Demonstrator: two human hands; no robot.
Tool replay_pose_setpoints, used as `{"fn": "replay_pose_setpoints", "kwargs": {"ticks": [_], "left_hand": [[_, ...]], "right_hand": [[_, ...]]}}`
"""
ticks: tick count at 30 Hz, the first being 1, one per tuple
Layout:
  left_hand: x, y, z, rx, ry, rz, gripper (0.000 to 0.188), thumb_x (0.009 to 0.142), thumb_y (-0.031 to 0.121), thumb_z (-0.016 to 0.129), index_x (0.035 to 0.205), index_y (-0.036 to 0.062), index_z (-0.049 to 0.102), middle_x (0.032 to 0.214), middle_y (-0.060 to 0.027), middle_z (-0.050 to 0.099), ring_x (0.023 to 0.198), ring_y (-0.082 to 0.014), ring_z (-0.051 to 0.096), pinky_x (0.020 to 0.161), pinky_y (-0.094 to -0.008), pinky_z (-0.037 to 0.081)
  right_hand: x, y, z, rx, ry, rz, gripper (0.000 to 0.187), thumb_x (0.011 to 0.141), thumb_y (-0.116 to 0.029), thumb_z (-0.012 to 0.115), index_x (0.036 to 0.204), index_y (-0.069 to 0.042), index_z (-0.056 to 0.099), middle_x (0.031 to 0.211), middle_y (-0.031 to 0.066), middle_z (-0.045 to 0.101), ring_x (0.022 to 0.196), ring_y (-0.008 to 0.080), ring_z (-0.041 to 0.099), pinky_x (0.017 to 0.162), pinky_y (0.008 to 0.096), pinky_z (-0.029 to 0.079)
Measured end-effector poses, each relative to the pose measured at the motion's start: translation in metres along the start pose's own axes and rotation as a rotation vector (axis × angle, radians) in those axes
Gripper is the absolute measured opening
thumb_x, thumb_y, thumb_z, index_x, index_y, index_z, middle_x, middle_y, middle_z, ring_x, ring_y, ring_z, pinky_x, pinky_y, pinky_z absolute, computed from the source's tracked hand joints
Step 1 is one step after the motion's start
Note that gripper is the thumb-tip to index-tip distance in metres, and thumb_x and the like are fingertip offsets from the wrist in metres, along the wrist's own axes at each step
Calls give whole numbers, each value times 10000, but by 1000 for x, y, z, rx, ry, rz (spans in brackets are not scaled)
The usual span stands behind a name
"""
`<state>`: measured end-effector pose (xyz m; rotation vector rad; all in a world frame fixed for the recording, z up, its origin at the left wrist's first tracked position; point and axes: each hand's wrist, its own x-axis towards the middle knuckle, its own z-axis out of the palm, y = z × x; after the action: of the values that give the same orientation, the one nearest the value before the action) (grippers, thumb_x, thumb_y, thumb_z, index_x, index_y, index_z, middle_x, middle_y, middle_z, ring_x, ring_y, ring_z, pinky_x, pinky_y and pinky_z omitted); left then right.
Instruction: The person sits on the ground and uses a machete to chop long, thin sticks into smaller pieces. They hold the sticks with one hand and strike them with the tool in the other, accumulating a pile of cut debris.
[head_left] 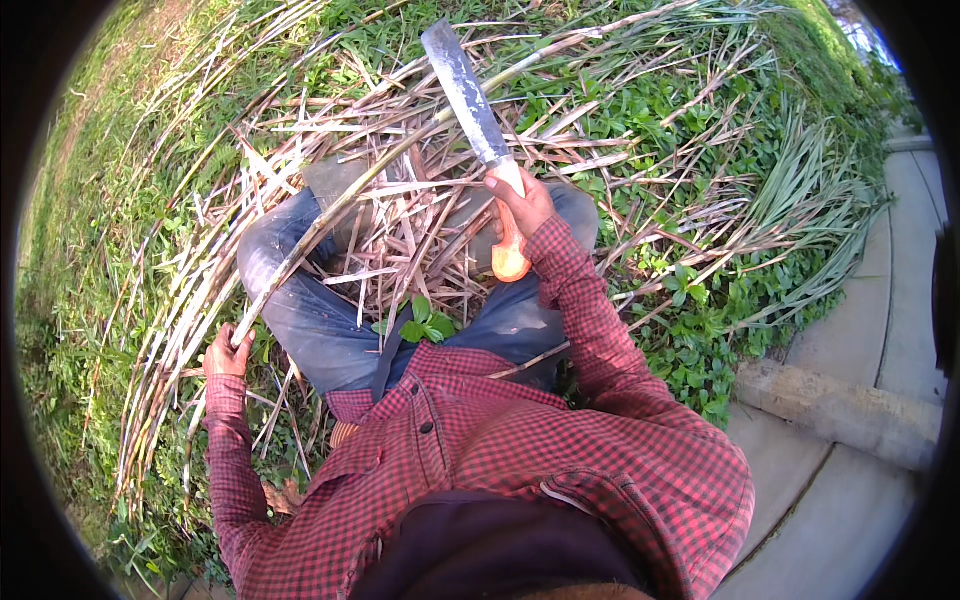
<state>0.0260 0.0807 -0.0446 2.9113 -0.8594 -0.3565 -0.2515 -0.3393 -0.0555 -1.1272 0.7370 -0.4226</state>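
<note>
My right hand (522, 205) is wrapped round the wooden handle of a machete (466, 95), whose worn grey blade points up and to the far left. The blade crosses over a long pale green stalk (350, 192); whether they touch I cannot tell. That stalk slants across my bent left leg from near left to far right. At its near end my left hand (229, 352) closes round it. Dry brown strips of husk (408, 225) lie heaped between my legs and beyond them.
A row of long stripped stalks (165, 370) curves along my left side over the grass. Green leafy tops (800, 200) lie at the far right. Grey paving (830, 500) and a concrete beam (840, 410) are at the near right. My legs (330, 330) are crossed on the ground.
</note>
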Motion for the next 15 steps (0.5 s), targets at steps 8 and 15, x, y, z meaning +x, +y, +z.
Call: {"fn": "replay_pose_setpoints", "kwargs": {"ticks": [8, 15], "left_hand": [[33, 111, -39, -156, 374, 588, 321, 814, 241, 576, 1059, 39, 527, 1008, -149, 527, 947, -320, 498, 837, -388, 390], [126, 204, -14, -668, -493, 321, 413, 925, 404, 381, 968, 43, 577, 707, -112, 571, 623, -231, 594, 562, -313, 476]], "right_hand": [[-21, 5, -29, 242, 207, 52, 268, 822, -262, 621, 954, -69, 490, 583, 57, 503, 410, 149, 483, 379, 269, 418], [-34, -15, -52, 218, 327, -18, 326, 820, -350, 611, 946, -80, 479, 591, 63, 501, 420, 152, 498, 379, 277, 432]]}}
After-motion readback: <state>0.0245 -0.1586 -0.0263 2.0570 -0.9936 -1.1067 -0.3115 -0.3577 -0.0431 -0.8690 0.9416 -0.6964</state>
